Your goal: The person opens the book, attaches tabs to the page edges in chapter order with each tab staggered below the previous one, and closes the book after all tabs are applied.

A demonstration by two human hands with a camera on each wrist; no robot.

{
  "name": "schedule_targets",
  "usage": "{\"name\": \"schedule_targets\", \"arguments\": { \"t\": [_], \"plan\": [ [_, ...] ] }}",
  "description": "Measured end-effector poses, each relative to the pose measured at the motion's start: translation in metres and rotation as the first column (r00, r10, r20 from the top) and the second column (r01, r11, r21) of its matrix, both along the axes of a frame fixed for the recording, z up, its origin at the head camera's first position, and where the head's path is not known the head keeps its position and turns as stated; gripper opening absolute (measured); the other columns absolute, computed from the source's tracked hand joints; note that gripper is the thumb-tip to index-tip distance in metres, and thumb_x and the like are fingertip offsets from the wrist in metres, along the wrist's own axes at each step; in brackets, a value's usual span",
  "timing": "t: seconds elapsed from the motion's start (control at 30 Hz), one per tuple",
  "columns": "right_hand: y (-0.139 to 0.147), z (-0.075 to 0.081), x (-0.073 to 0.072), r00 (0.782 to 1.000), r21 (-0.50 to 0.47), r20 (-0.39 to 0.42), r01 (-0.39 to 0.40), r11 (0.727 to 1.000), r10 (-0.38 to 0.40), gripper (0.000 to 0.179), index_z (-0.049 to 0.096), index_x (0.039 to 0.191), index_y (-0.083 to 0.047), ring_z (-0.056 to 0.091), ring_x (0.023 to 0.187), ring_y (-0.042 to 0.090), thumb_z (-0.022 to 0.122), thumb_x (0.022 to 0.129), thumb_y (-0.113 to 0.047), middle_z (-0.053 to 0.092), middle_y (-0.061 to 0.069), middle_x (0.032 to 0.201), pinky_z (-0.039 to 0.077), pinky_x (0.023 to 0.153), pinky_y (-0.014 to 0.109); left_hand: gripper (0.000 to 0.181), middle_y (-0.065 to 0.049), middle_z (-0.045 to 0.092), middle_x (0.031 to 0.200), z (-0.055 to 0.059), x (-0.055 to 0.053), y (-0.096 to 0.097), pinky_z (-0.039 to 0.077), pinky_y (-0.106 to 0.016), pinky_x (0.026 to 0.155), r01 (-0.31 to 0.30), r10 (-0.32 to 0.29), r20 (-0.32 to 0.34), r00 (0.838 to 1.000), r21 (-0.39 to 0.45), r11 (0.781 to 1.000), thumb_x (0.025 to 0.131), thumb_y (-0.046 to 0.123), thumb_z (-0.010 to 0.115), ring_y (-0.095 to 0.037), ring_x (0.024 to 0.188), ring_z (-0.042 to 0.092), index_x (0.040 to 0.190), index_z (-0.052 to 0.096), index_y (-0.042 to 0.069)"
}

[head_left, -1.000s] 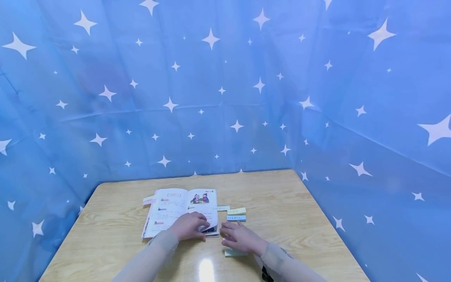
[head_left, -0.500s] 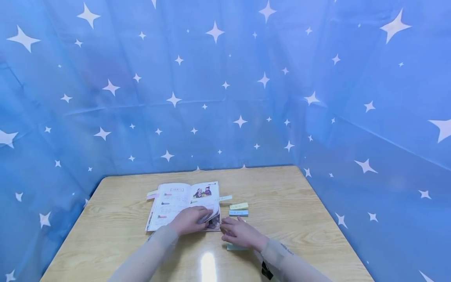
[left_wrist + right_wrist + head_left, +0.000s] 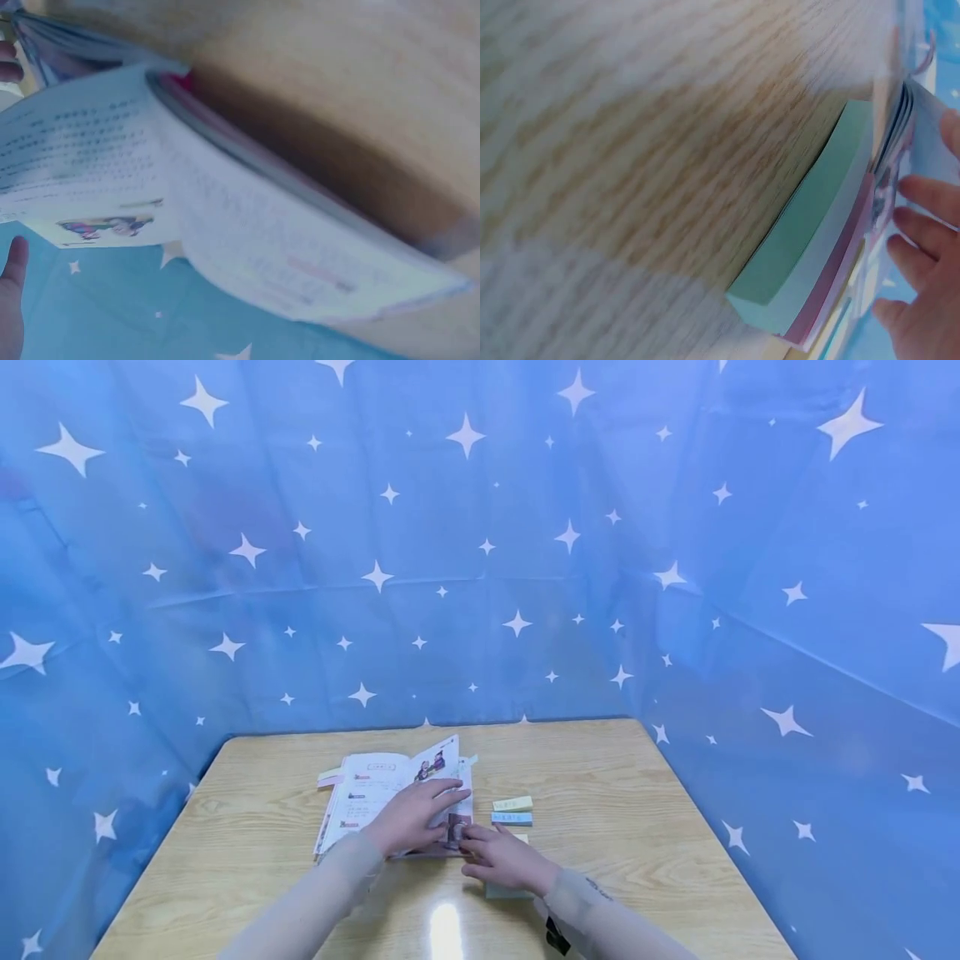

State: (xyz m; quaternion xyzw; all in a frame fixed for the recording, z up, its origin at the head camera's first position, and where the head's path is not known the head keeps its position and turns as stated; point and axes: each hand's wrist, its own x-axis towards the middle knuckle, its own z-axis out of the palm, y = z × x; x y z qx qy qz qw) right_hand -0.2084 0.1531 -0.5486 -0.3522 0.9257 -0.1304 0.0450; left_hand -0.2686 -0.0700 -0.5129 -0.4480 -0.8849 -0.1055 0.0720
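Note:
An open book (image 3: 375,785) lies on the table, and its right page (image 3: 438,760), with a coloured picture at the top, stands raised at a slant. My left hand (image 3: 416,817) is at this page with its fingers extended; in the left wrist view one straight finger (image 3: 13,277) shows by the page edge. My right hand (image 3: 510,858) reaches to the book's lower right corner, its fingertips overlapping the pages beneath. Under and beside that hand are pads of sticky notes; in the right wrist view green, white and pink pads (image 3: 810,217) stand side by side.
A yellow sticky note pad (image 3: 512,803) and a blue one (image 3: 512,818) lie right of the book. Pale tabs (image 3: 330,777) stick out of its left side, and another tab (image 3: 472,760) at its right. Blue star-patterned curtains (image 3: 480,568) stand behind the wooden table (image 3: 637,827).
The right page has risen from nearly flat to a steep slant. My left hand's fingers have straightened and spread. The right hand has shifted slightly left, onto the book's corner.

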Motion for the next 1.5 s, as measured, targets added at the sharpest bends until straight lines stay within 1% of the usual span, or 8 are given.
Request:
{"name": "schedule_targets", "arguments": {
  "t": [0.17, 0.3, 0.43, 0.6, 0.8, 1.13, 1.37, 1.5],
  "plan": [
    [-0.003, -0.003, -0.003, 1.0, 0.013, 0.013, 0.009, 1.0, -0.009, 0.049, 0.059, 0.133, -0.008, 0.045, 0.132, 0.024, 0.054, 0.097, -0.042, 0.048, 0.011, 0.144, 0.029, 0.108, 0.061, 0.059, -0.002, 0.046, 0.146, 0.009, -0.002, -0.002, 0.03, -0.047, 0.113, 0.066, -0.081, -0.164, 0.983, -0.091, 0.994, 0.083, 0.018, 0.072, -0.02, 0.134, 0.042, 0.139, 0.053, 0.021],
    [-0.005, -0.006, -0.004, 1.0, 0.007, 0.01, -0.002, 1.0, 0.002, 0.05, 0.059, 0.133, -0.008, 0.046, 0.131, 0.024, 0.054, 0.097, -0.043, 0.048, 0.01, 0.143, 0.03, 0.107, 0.062, 0.052, 0.0, 0.049, 0.144, 0.015, 0.0, -0.002, 0.026, -0.047, 0.114, 0.057, -0.132, -0.323, 0.937, -0.232, 0.971, 0.083, 0.023, 0.074, -0.02, 0.135, 0.04, 0.132, 0.06, 0.024],
    [-0.007, -0.006, -0.004, 1.0, 0.009, 0.008, 0.0, 1.0, 0.0, 0.052, 0.056, 0.136, -0.009, 0.042, 0.134, 0.025, 0.053, 0.097, -0.043, 0.045, 0.011, 0.146, 0.029, 0.107, 0.062, 0.041, 0.001, 0.048, 0.145, 0.019, 0.006, -0.002, 0.015, -0.049, 0.117, -0.024, -0.149, -0.436, 0.888, -0.366, 0.93, 0.085, 0.033, 0.073, -0.021, 0.14, 0.034, 0.125, 0.066, 0.026],
    [-0.009, -0.005, 0.0, 1.0, 0.023, 0.017, 0.014, 1.0, -0.014, 0.055, 0.052, 0.139, -0.011, 0.04, 0.136, 0.024, 0.053, 0.096, -0.046, 0.041, 0.01, 0.15, 0.027, 0.108, 0.061, 0.029, 0.004, 0.052, 0.141, 0.022, 0.018, -0.003, 0.005, -0.054, 0.117, -0.212, -0.127, -0.553, 0.824, -0.507, 0.835, 0.084, 0.033, 0.073, -0.023, 0.143, 0.026, 0.112, 0.072, 0.028],
    [-0.01, -0.005, 0.002, 1.0, 0.033, 0.024, 0.018, 0.999, -0.019, 0.057, 0.051, 0.141, -0.011, 0.039, 0.136, 0.024, 0.053, 0.096, -0.047, 0.039, 0.01, 0.15, 0.025, 0.109, 0.062, 0.016, 0.005, 0.063, 0.126, 0.018, 0.026, -0.004, 0.006, -0.053, 0.117, -0.373, -0.027, -0.597, 0.802, -0.536, 0.758, 0.083, 0.028, 0.073, -0.025, 0.143, 0.027, 0.098, 0.076, 0.027],
    [-0.007, -0.01, 0.005, 0.999, 0.061, 0.029, 0.014, 0.998, -0.015, 0.062, 0.046, 0.144, -0.01, 0.036, 0.138, 0.024, 0.051, 0.096, -0.05, 0.034, 0.007, 0.154, 0.021, 0.112, 0.058, 0.011, -0.001, 0.069, 0.109, -0.005, 0.021, -0.022, 0.013, -0.054, 0.116, -0.47, 0.162, -0.516, 0.841, -0.548, 0.692, 0.086, 0.025, 0.067, -0.025, 0.125, 0.051, 0.092, 0.075, 0.021],
    [-0.003, -0.014, 0.007, 0.999, 0.101, 0.039, 0.022, 0.995, -0.026, 0.065, 0.044, 0.146, -0.011, 0.034, 0.139, 0.02, 0.05, 0.096, -0.052, 0.033, 0.003, 0.155, 0.021, 0.114, 0.055, 0.022, -0.012, 0.067, 0.103, -0.021, 0.017, -0.038, 0.037, -0.059, 0.102, -0.477, 0.411, -0.242, 0.879, -0.428, 0.768, 0.091, 0.017, 0.061, -0.036, 0.106, 0.06, 0.109, 0.07, 0.009],
    [-0.001, -0.015, 0.008, 1.0, 0.112, 0.024, 0.017, 0.994, -0.02, 0.066, 0.043, 0.146, -0.01, 0.034, 0.139, 0.019, 0.049, 0.096, -0.052, 0.032, 0.003, 0.155, 0.022, 0.114, 0.054, 0.031, -0.016, 0.063, 0.12, -0.029, 0.016, -0.044, 0.042, -0.062, 0.095, -0.482, 0.504, -0.028, 0.863, -0.341, 0.807, 0.096, 0.018, 0.054, -0.041, 0.108, 0.059, 0.124, 0.063, 0.006]
  ]
}}
